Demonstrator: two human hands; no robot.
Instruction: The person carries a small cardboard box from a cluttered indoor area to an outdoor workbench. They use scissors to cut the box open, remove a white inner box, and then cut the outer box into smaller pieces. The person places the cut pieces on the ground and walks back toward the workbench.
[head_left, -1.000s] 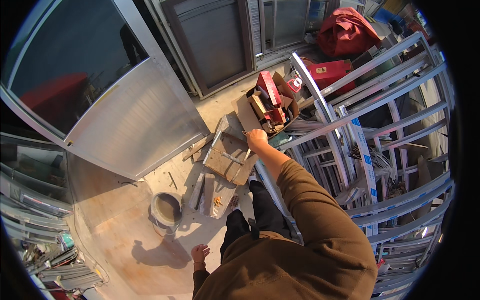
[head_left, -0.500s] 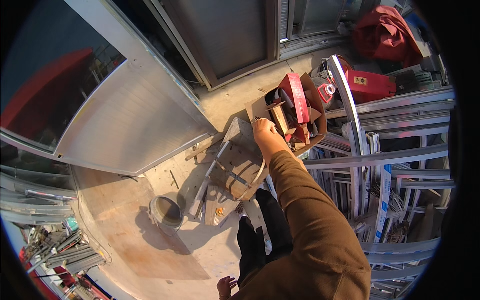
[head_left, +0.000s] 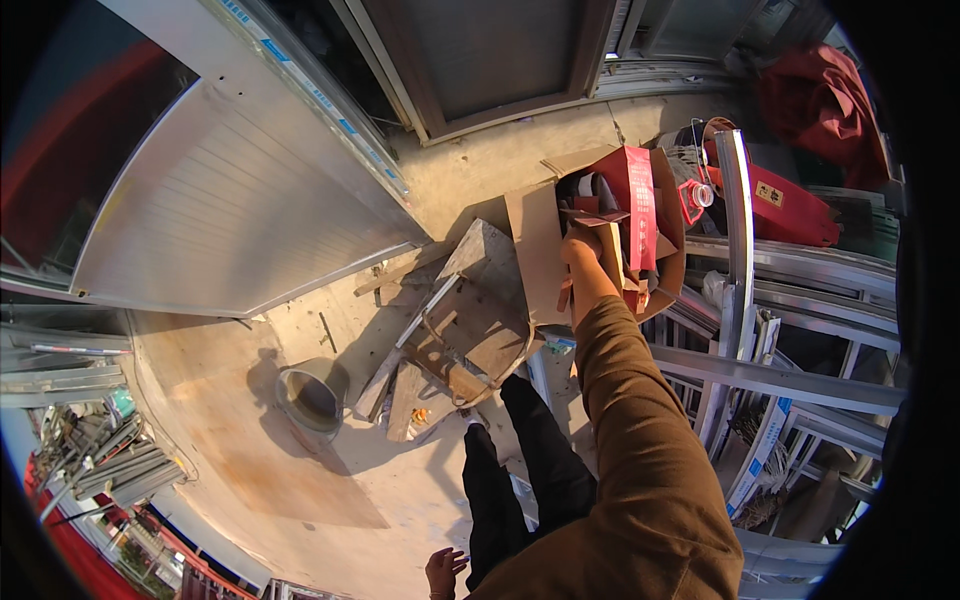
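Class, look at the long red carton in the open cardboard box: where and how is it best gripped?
Probably by its two long edges, near the middle, coming from above. The red carton sits uppermost in the cardboard box, with nothing visibly covering it, and its narrow shape offers an edge on either side. The right hand is just left of it.

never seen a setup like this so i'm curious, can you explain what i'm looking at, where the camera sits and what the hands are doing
There's no machine here: a person works bare-handed. A wide camera worn on the head looks down, so straight edges bend. The right hand is down inside an open cardboard box of scraps; its fingers are hidden, so I can't tell what it holds. The left hand hangs low with nothing visible in it. On the ground are a bucket and some wooden boards, with metal frames to the right.
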